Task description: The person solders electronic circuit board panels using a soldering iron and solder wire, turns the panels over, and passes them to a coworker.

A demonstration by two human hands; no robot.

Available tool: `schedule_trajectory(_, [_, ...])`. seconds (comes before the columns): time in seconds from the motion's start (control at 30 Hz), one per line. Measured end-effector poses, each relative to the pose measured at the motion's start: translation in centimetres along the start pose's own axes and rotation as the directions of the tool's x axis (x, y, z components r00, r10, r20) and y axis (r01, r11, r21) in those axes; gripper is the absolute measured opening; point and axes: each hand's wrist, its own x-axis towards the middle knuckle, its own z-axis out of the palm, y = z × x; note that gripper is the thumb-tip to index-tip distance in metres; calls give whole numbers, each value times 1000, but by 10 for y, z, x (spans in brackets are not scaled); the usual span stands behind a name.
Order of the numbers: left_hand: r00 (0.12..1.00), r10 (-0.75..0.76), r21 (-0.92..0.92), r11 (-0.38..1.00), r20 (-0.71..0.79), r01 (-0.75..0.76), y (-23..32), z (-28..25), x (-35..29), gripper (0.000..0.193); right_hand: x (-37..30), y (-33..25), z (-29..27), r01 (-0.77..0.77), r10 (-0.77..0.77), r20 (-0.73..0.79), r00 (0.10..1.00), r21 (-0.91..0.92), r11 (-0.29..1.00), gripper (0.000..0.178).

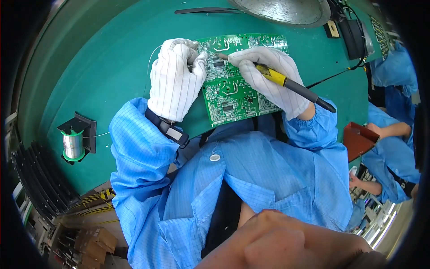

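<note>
A green circuit board panel (215,102) dense with small parts lies on the green mat before me. My right hand (280,74), in a white striped glove, grips a yellow and black soldering iron (276,77) like a pen, its tip low over the board's upper part. Opposite it, my gloved left hand (177,78) is closed at the board's left edge, fingertips near the iron's tip. Thin solder wire (149,65) loops up behind that hand and into its pinch; the fingers hide its end. A solder spool (73,145) sits on a black holder at left.
Black tweezers (206,10) lie at the far edge beside a round metal dish (286,11). The iron's cord (329,78) runs right toward a black stand (351,38). At the right are a red-brown bin (358,140) and people in blue sleeves (389,157).
</note>
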Motion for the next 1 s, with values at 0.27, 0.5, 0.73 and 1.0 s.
schedule_trajectory(0.27, [991,123,19,992,-45,-122,-9,6,-1,18,2,-3,-2,-82,81,19,997,65,995,15])
schedule_trajectory(0.5, [994,101,39,994,-47,-99,-8,4,-2,16,4,-7,-8,-307,291,106,951,194,932,21])
schedule_trajectory(0.73, [999,33,-24,999,-17,-33,-8,-2,0,18,3,-9,-9,-342,346,43,937,301,890,22])
schedule_trajectory(1.0, [983,-105,-130,984,153,125,-10,-13,2,18,-10,-10,-16,-269,267,36,963,176,947,23])
